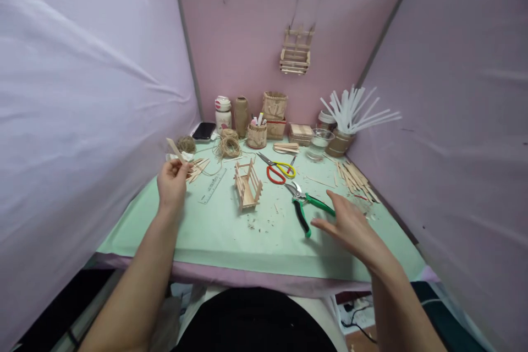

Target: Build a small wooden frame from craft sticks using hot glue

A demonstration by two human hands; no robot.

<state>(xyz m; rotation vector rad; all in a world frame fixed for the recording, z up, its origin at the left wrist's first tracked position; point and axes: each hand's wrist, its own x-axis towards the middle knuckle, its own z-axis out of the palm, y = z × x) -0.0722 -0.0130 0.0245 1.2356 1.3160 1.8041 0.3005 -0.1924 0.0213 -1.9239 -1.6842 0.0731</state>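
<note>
Pinched in my left hand (172,180) is a flat wooden craft stick (174,148), raised over the table's left side. My right hand (350,225) has its fingers spread, close by the green-handled pruning shears (303,203); whether it touches the handle I cannot tell. The shears lie with their handles apart. Left of them stands a small slatted frame of wooden sticks (247,187). Scissors (278,168) with one red and one yellow handle rest behind the shears. A clear ruler (212,186) and a small pile of sticks (198,169) lie near my left hand.
Along the back stand a twine ball (229,144), a pen cup (257,135), stacked sticks (301,133), a water cup (319,144) and a holder of white strips (340,142). Loose sticks (357,181) lie right. A slatted wooden piece (296,55) hangs on the back wall.
</note>
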